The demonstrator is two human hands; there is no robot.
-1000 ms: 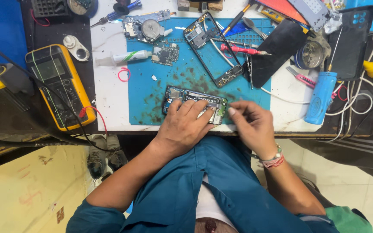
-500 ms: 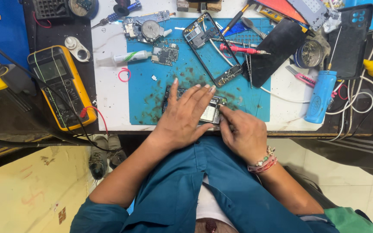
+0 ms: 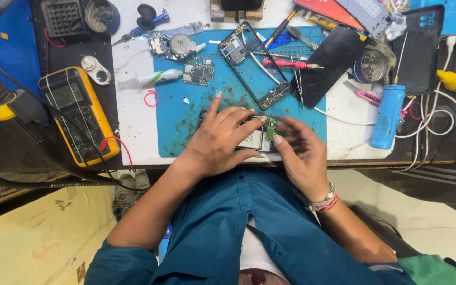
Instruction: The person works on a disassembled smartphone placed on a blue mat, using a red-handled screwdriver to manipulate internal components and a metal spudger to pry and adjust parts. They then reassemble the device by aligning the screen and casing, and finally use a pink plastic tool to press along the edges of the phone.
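2 hands meet over 1 opened phone body [image 3: 257, 138] lying on the blue work mat [image 3: 186, 121] at the near edge of the bench. The left hand [image 3: 220, 141] lies flat across it, fingers spread and pressing down, so most of the phone is covered; only its right end shows, with a pale panel and a small green board [image 3: 271, 128]. The phone's long axis runs left to right, across the person's front. The right hand [image 3: 302, 155] comes in from the right with its thumb tip against that green end and the other fingers loosely curled and blurred; whether it pinches anything small I cannot tell. The exposed end lies just left of the right thumb, so the right hand is the nearer to the open part.

Beyond the hands, further up the mat, lie 1 empty phone frame [image 3: 254, 63], a red-handled screwdriver [image 3: 291, 64] and a loose circuit board [image 3: 198, 73]. Right of the grip stands a blue cylinder [image 3: 387, 117]; well to the left sits a yellow multimeter [image 3: 77, 113]. The phone's left end is hidden under the left palm.
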